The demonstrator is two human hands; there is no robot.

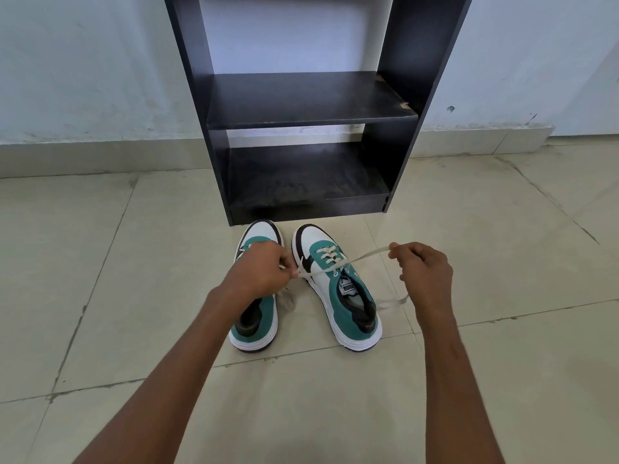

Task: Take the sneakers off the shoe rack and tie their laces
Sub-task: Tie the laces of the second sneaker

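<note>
Two white, teal and black sneakers stand side by side on the tiled floor, toes toward the rack. The right sneaker (338, 289) has its white laces (365, 255) pulled taut to both sides. My left hand (261, 272) pinches one lace end over the left sneaker (259, 324), hiding its lacing. My right hand (423, 271) grips the other lace end, stretched out to the right of the shoe, with slack hanging below it.
A black shoe rack (311, 118) with bare shelves stands against the pale wall right behind the sneakers' toes. Beige floor tiles (134, 296) extend on every side.
</note>
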